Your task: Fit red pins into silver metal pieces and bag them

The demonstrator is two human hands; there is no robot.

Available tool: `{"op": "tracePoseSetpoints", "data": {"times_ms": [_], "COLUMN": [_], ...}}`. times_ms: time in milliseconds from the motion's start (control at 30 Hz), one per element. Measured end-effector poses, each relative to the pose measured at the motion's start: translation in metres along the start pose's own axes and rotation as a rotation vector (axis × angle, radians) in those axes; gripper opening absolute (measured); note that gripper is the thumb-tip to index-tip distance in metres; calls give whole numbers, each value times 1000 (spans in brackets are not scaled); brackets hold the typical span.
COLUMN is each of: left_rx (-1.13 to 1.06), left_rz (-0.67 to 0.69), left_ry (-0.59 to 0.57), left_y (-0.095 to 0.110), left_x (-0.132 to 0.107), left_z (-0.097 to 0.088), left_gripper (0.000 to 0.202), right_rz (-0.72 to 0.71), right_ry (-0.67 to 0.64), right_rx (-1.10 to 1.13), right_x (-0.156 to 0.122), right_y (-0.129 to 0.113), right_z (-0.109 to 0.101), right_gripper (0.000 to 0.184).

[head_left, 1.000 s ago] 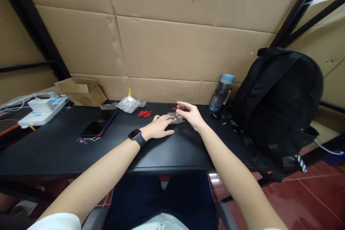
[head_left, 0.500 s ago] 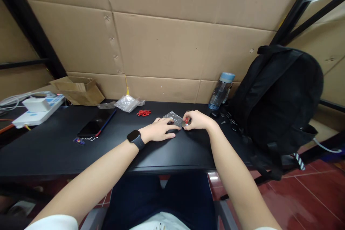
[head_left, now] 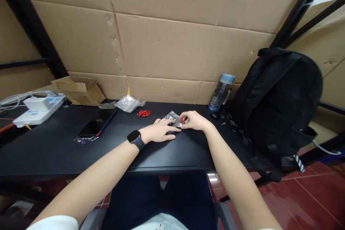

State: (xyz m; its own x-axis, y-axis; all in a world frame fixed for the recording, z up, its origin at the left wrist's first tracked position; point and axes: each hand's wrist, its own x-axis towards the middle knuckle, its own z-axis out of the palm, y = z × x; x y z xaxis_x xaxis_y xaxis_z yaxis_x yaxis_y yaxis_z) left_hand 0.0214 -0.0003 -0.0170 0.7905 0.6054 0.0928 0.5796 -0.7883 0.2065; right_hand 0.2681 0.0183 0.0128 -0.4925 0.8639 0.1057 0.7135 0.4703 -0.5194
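My left hand [head_left: 159,130], with a black watch on the wrist, lies on the black table [head_left: 54,151] with its fingers resting flat on a small clear plastic bag [head_left: 171,116]. My right hand [head_left: 194,120] is curled at the bag's right edge, its fingertips pinched on a small red piece [head_left: 183,119] at the bag's mouth. A little pile of the same red pieces [head_left: 143,113] lies on the table to the left of the bag.
A second clear bag [head_left: 128,103], a phone [head_left: 93,126] with a pen and key ring, and a cardboard box [head_left: 78,89] sit at the left. A water bottle [head_left: 221,92] and black backpack [head_left: 277,104] stand at the right. Cardboard sheets form the back wall.
My right hand came down from above the bag and closed on a red piece at the bag's right edge. The left hand stayed on the bag.
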Motion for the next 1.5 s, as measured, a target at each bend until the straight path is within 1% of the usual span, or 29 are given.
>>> {"op": "tracePoseSetpoints", "data": {"times_ms": [67, 133, 267, 333, 467, 667, 733, 800, 1000, 1033, 1100, 1167, 1233, 1300, 1367, 1433, 1500], "left_rx": [-12, -23, -47, -56, -32, -5, -18, -35, -30, -26, -25, -27, -7, 52, 120, 152, 150], "left_rz": [2, 2, 19, 20, 11, -7, -21, -40, -66, -56, -16, 18, 11, -19, -48, -79, -116], "left_ry": [-9, -16, -5, -2, 7, 2, -14, -32, -47, -31, 42, 150, 243, 284, 288, 298, 325], "left_y": [0, 0, -2, -2, -1, -4, -6, -9, -17, -17, -18, -18, -19, -21, -24, -25, -24], "left_x": [-1, -1, -1, -1, -2, -6, -7, -8, -12, -12, -11, -8, -5, -2, 1, 3, 5], "left_z": [-2, -3, -3, -3, -6, -13, -16, -19, -23, -23, -23, -21, -17, -13, -10, -7, -6], "left_gripper": [43, 43, 43, 43, 43, 34, 33, 33, 29, 28, 27, 35, 50, 63, 67, 57, 40], "right_rz": [-9, -12, -4, 20, 101, 185, 207, 214, 238, 218, 122, 7, -62, -96, -129, -140, -106], "right_ry": [-43, -22, 152, 208, 266, 329, 357, 370, 340, 325, 244, 157, 131, 143, 115, 80, 78], "right_rx": [96, 101, -105, -205, -315, -400, -412, -415, -366, -341, -249, -121, -19, 38, 77, 121, 175], "right_x": [0, 2, 8, 11, 15, 24, 26, 27, 24, 23, 19, 16, 12, 10, 9, 10, 11], "right_y": [0, 1, 3, 3, -2, -8, -10, -11, -12, -11, -8, -4, 2, 7, 12, 13, 13], "right_z": [2, 4, 9, 12, 22, 31, 32, 34, 33, 32, 26, 19, 12, 6, 4, 4, 5], "right_gripper": [32, 32, 29, 28, 35, 48, 47, 42, 20, 18, 19, 26, 29, 27, 32, 32, 24]}}
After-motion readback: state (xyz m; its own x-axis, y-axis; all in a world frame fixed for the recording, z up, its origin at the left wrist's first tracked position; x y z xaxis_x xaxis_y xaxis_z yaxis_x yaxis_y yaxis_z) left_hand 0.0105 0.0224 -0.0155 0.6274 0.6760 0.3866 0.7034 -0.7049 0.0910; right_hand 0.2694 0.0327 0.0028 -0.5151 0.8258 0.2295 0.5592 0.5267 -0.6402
